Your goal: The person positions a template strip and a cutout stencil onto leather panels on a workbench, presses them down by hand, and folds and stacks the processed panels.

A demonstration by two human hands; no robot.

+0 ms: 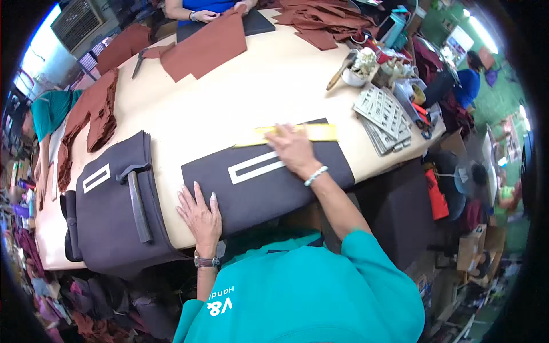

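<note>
A dark grey fabric panel [257,200] lies in front of me, with a long white slotted rectangle [237,176] on its upper face. My right hand [293,150] grips a flat yellow ruler [323,132] along the panel's far edge; the ruler is a little blurred, and the hand covers its middle and one end of the white rectangle. At the panel's left edge, my left hand [200,216] lies flat with fingers spread, partly on the fabric and partly on the table [171,200]. It holds nothing.
To the left, a hammer [137,203] rests on a stack of dark fabric [106,223]. At right are grey slotted templates [380,117], a brush [341,70] and a flower pot [360,71]. Brown fabric pieces [209,48] lie at the far side, near another person's hands [205,15].
</note>
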